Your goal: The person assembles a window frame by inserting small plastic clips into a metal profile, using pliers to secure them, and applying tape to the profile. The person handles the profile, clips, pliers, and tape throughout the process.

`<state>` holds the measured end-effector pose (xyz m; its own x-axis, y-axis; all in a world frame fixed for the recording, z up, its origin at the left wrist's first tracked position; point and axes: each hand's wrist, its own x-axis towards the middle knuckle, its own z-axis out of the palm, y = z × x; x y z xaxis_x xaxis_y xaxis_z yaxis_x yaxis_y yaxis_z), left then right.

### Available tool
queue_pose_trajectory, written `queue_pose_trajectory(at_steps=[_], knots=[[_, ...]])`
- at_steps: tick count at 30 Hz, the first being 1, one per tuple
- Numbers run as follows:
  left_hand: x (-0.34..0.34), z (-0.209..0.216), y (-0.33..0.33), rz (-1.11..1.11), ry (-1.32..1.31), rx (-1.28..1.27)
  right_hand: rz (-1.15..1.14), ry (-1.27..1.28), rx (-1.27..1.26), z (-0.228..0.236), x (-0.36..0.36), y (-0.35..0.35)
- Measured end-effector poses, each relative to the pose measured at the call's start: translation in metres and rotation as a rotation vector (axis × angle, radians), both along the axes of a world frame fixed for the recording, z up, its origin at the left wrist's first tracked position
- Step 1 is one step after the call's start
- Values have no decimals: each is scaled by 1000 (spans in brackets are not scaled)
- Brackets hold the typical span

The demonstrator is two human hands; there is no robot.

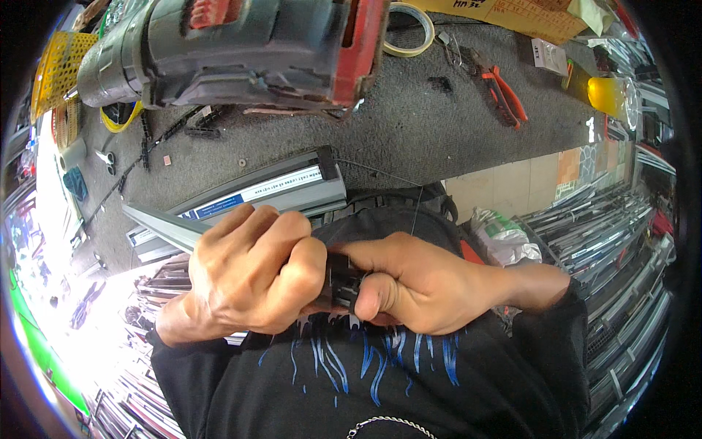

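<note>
In front of my chest, my left hand (259, 271) is closed in a fist around a long grey strip like a metal profile (164, 228), whose far end sticks out to the upper left. My right hand (417, 285) grips a small black slotted piece (342, 282) right beside the left fist, its thumb pressed against the piece. Whether the black piece is joined to the grey strip is hidden by my fingers. Just beyond my hands lies another grey profile (333, 194) with a blue and white label.
A large black and red tool (241, 62) looms at the top. On the grey work surface (292, 135) lie a tape roll (428, 33), orange-handled pliers (504, 95), scissors (110, 161) and a yellow bottle (603, 94). Racks of long profiles (614, 241) line the right side.
</note>
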<state>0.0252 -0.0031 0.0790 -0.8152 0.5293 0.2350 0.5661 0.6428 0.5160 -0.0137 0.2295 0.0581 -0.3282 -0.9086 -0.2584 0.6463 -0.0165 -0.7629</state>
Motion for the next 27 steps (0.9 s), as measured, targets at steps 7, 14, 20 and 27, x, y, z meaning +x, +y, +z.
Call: queue_pose_trajectory(at_steps=[7,14,20,27], knots=[[8,-9,4,-11,-10,13,51,69,45,3,-5,4],[9,-6,7,3,40,16,195,251,52,10,-25,3],[5,-1,6,23,71,20,83,228,0,17,-24,-4],[4,-2,10,42,80,32,191,245,-6,19,-30,-3]])
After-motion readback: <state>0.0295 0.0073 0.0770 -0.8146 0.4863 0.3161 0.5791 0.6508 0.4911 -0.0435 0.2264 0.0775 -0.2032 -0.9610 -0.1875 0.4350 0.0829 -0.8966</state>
